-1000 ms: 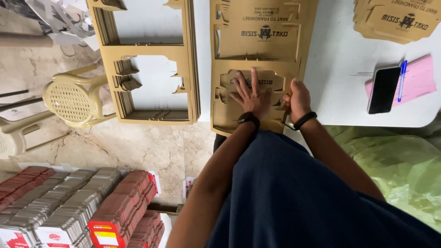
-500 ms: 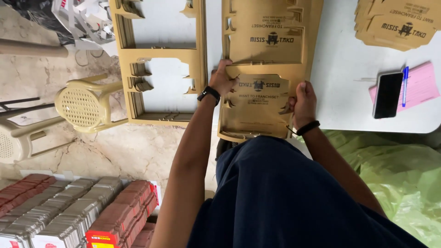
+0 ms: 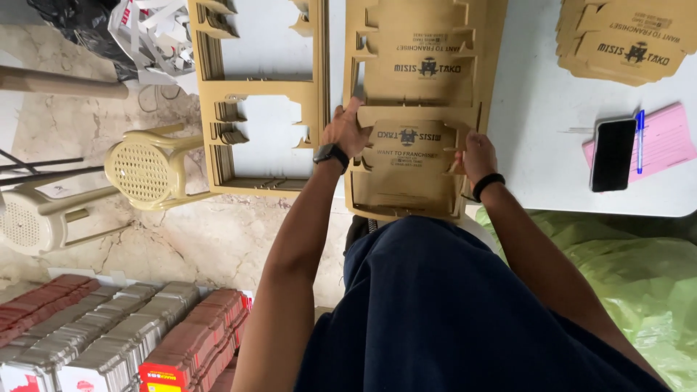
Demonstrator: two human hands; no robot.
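1. Fingers (image 3: 353, 110) of the left hand (image 3: 345, 133) are spread and pressed on the left edge of a die-cut box blank (image 3: 411, 141), upper centre of the frame; a dark wristwatch (image 3: 330, 154) sits on that wrist.
2. Right hand (image 3: 478, 154), with a black wristband (image 3: 486, 183), grips the blank's right edge, fingers curled onto the card. Both hands are clamped on the blank.
3. Blank position: partly freed from the brown cardboard sheet stack (image 3: 421, 43) at top centre, lying on it, on the white table (image 3: 537, 123).
4. Progress, judged: this blank appears nearly punched out; another printed blank above it remains in the sheet.
5. Done work: a pile of separated blanks (image 3: 621, 40) lies upper right; emptied waste frames (image 3: 218, 94) lie upper left.
6. Other items: black phone (image 3: 612, 154), blue pen (image 3: 640, 139) and pink pad (image 3: 671, 141) at right; plastic chairs (image 3: 145, 167) at left; flat carton packs (image 3: 116, 341) lower left; green plastic bag (image 3: 639, 268) lower right.
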